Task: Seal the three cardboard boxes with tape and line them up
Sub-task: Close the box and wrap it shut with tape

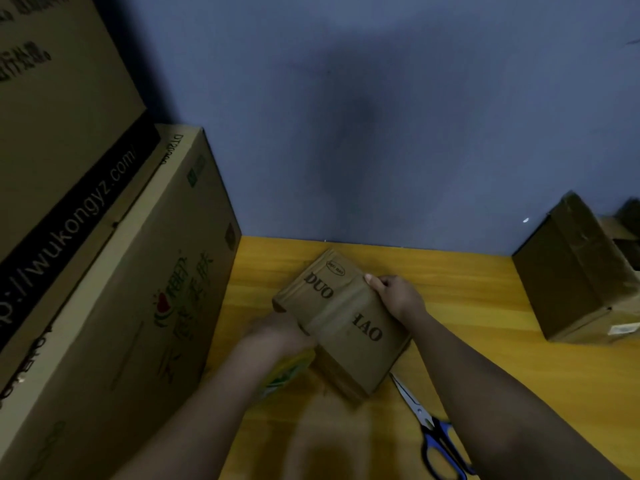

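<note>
box: tilted on table, held for taping
r hand: fingers curled over far edge, steadying it
l hand: blurred at near-left corner, fingers can't tell

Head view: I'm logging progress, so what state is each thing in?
Small box: flaps closed, taped, tilted, held by both hands.
Right box: closed, taped, on table.
Scissors: closed, lying flat.
Left hand: blurred, against box.
Right hand: gripping box edge.

"DUO" and "HAO" on small box, "wukongyz.com" on big carton
</note>
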Motion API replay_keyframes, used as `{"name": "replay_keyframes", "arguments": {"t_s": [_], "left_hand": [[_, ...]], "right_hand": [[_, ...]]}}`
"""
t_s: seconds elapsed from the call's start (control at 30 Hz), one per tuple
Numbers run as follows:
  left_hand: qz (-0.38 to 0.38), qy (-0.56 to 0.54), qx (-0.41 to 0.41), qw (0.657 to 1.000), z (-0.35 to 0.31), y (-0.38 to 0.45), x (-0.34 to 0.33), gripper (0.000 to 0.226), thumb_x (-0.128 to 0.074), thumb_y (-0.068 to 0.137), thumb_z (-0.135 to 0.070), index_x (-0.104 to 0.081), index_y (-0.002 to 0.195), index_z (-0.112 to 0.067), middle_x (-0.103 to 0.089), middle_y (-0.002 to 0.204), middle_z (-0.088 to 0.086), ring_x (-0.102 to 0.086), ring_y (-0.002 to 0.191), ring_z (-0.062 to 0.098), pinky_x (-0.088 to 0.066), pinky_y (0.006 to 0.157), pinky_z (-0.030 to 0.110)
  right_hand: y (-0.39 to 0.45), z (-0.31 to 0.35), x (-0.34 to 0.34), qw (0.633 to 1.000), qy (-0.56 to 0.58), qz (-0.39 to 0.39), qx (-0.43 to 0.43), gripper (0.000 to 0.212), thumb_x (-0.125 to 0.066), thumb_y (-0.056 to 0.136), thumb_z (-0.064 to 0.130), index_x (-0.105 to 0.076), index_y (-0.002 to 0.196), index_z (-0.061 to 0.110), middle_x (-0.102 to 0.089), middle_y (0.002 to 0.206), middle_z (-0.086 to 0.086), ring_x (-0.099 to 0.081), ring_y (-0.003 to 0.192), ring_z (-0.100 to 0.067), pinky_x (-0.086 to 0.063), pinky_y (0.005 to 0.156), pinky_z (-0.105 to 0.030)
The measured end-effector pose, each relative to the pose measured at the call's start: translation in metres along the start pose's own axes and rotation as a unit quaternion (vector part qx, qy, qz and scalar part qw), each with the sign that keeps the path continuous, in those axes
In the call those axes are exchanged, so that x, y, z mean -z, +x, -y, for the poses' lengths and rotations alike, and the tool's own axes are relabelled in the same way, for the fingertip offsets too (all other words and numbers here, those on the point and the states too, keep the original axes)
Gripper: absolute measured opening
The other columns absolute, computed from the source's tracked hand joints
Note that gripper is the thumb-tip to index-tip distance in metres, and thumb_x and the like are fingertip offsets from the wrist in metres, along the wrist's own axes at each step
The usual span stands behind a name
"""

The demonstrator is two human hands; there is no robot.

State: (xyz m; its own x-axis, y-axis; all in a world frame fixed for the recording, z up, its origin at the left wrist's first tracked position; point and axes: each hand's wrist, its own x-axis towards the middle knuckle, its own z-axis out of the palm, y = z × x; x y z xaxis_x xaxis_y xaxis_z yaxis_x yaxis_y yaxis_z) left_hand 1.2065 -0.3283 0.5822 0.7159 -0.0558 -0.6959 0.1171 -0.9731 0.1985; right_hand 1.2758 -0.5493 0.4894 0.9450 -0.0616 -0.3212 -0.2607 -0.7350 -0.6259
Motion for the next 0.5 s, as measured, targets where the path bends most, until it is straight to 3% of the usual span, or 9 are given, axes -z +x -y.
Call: {"name": "replay_keyframes", "arguments": {"t_s": [0.23,0.5], "left_hand": [[-0.007,-0.011,0.028,1.000,0.007,0.008,-0.015,0.067,-0.046,0.083,-0.071,-0.053,0.129,-0.023,-0.057,0.127,0.001,-0.055,0.113,0.020,-0.044,0.080,0.029],[-0.019,-0.024,0.044,0.999,0.010,0.015,-0.024,0.067,-0.047,0.080,-0.073,-0.054,0.127,-0.027,-0.060,0.122,0.000,-0.057,0.106,0.018,-0.042,0.071,0.027]], "right_hand": [[-0.001,0.000,-0.002,1.000,-0.014,-0.011,-0.005,0.055,-0.034,0.095,0.062,-0.070,0.107,0.022,-0.070,0.099,-0.004,-0.063,0.089,-0.023,-0.049,0.077,-0.036],[-0.004,0.002,-0.006,0.996,-0.072,-0.042,0.014,0.055,-0.030,0.097,0.059,-0.068,0.111,0.022,-0.069,0.097,-0.006,-0.062,0.088,-0.025,-0.047,0.069,-0.034]]}}
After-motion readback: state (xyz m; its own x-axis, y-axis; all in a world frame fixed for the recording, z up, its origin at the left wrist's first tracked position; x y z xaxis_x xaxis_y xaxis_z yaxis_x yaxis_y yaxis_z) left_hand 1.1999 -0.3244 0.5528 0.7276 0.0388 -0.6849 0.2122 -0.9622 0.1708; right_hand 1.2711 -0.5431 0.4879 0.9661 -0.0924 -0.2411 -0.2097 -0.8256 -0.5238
